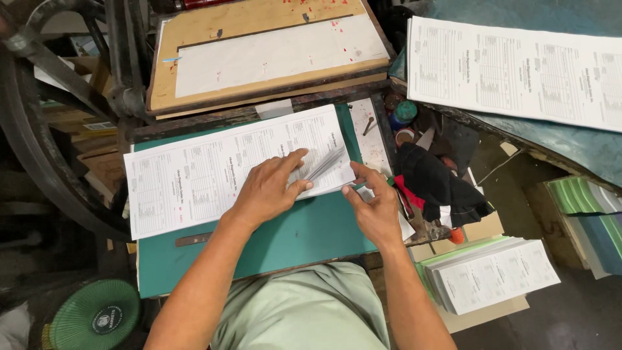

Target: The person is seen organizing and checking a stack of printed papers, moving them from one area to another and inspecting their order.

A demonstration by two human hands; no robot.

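Note:
A stack of white printed forms (194,175) lies on a teal board (304,236) in front of me. My left hand (269,188) rests flat on the stack's right part, thumb and fingers spread, pressing the fanned sheet edges (324,165). My right hand (372,201) is at the stack's lower right corner, thumb and fingers pinching the edges of the sheets there.
A wooden platen with a white sheet (272,55) stands behind the board. More printed forms (518,71) lie on the surface at the right, another pile (492,272) sits low right. A black cloth (437,185), a large iron wheel (39,129) and a green fan (94,317) surround me.

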